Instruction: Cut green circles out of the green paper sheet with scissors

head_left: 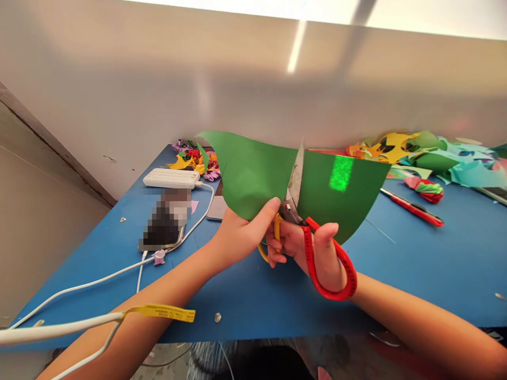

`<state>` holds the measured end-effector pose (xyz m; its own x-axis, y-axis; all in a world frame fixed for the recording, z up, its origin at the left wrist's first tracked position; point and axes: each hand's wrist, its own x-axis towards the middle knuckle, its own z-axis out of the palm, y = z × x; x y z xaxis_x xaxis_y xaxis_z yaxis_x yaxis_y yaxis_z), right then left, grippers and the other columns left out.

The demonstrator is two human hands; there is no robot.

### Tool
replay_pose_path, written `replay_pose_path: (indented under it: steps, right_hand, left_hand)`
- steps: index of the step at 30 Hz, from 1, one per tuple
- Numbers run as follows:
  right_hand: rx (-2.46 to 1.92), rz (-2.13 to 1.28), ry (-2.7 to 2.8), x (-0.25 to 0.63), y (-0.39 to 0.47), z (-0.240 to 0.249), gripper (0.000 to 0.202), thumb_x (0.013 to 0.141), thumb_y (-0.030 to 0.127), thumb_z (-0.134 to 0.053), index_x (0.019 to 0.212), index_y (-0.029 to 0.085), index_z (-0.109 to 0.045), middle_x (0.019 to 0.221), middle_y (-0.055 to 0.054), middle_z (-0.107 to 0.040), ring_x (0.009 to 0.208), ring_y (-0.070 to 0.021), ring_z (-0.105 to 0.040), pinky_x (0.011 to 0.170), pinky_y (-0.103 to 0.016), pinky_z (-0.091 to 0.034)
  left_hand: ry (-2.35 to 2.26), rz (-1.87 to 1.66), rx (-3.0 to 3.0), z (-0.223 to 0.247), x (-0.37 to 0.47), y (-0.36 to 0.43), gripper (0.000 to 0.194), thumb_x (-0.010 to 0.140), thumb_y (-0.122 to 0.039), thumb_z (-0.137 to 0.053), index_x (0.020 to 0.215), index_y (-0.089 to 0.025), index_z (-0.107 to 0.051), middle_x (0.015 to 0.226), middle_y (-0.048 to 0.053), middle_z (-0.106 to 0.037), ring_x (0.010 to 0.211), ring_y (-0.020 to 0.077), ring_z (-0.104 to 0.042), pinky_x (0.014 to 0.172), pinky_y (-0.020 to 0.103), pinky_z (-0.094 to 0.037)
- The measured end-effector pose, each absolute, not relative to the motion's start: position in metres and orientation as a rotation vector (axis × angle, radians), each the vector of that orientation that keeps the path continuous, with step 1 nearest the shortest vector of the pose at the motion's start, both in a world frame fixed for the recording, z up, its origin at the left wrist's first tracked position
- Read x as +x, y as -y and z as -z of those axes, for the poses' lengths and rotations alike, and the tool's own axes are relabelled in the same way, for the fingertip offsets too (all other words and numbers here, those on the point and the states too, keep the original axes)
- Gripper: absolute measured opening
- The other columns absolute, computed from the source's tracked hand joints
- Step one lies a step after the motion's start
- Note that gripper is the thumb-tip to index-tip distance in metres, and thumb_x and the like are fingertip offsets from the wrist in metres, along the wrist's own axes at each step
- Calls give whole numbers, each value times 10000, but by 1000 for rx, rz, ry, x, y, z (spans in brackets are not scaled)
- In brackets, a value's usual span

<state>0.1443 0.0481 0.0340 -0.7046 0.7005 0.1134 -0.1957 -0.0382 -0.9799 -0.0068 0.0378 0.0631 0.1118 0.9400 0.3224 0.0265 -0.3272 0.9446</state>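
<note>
Blue tabletop (435,264) against a plain beige wall (158,95), seen from our head camera. Our left hand (241,232) pinches the lower edge of a green paper sheet (253,169), thumb on the near face, other fingers hidden behind it, so the sheet is held up off the table, roughly upright and curling. Our right hand (312,248) grips the scissors (301,216): fingers clenched through the red handle loop, a yellow loop showing just beside the left thumb. Blades point up and cross the sheet near its middle, appearing nearly closed with the paper between them; we can't tell how far the cut runs. A bright green light patch sits on the sheet right of the blades. Behind the sheet on the left: a white power bank (171,178), its white cable (119,274) running toward us, and a phone (164,221) with the screen blurred out, lying just beside the power bank. A second phone's corner (217,208) peeks out under the sheet. Small heap of colored paper scraps (194,158) at the far left edge of the table. Far right: a bigger pile of yellow, green and teal paper cutouts (412,150), a red and green paper flower (428,190), and a red-handled tool (414,207) lying flat, well apart from both hands. Near bottom left, a white cord with a yellow tag (164,313) crosses our left forearm.
</note>
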Motion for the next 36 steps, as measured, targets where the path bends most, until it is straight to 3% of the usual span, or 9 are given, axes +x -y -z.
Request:
replay_pose_path:
  steps: [9, 16, 24, 29, 33, 36]
  right_hand:
    - [-516, -1875, 1568, 144, -51, -29, 874, 634, 957, -280, 927, 181, -554, 733, 5, -330, 530, -117, -317, 544, -348, -460]
    - [-581, -1908, 1498, 147, -48, -31, 806, 615, 949, -363, 855, 199, -531, 685, 35, -295, 481, -83, -252, 437, -289, -350]
    - [-635, -1886, 1530, 147, -46, -39, 766, 636, 946, -338, 763, 199, -457, 604, 75, -242, 437, -48, -184, 392, -224, -244]
    - [-627, -1867, 1545, 149, -47, -37, 752, 657, 929, -343, 776, 194, -445, 569, 95, -228, 418, -38, -156, 365, -190, -199]
    - [-653, -1857, 1547, 149, -48, -37, 744, 669, 922, -344, 766, 192, -444, 554, 101, -225, 411, -37, -153, 356, -186, -191]
    - [-635, -1875, 1558, 149, -48, -37, 734, 673, 915, -362, 764, 192, -446, 556, 101, -226, 407, -39, -153, 350, -188, -196]
  left_hand:
    - [-977, -1390, 1655, -62, -9, -43, 433, 925, -356, -505, 526, -193, -464, 459, -31, -431, 451, 98, -444, 456, 256, -386]
    - [-932, -1387, 1673, -65, -9, -43, 419, 940, -300, -479, 535, -197, -456, 450, -32, -448, 428, 92, -416, 467, 274, -356]
    - [-987, -1400, 1735, -66, -11, -42, 442, 936, -369, -486, 529, -203, -440, 449, -34, -428, 442, 100, -391, 498, 298, -345]
    - [-963, -1400, 1607, -68, -11, -42, 451, 906, -409, -538, 522, -200, -429, 448, -32, -403, 440, 92, -368, 467, 289, -310]
    - [-798, -1411, 1371, -67, -14, -43, 435, 893, -338, -564, 534, -198, -362, 452, -60, -296, 393, 72, -335, 426, 275, -218]
    - [-789, -1445, 1240, -66, -13, -44, 364, 888, -366, -582, 614, -198, -411, 465, -68, -317, 378, 71, -358, 401, 257, -192]
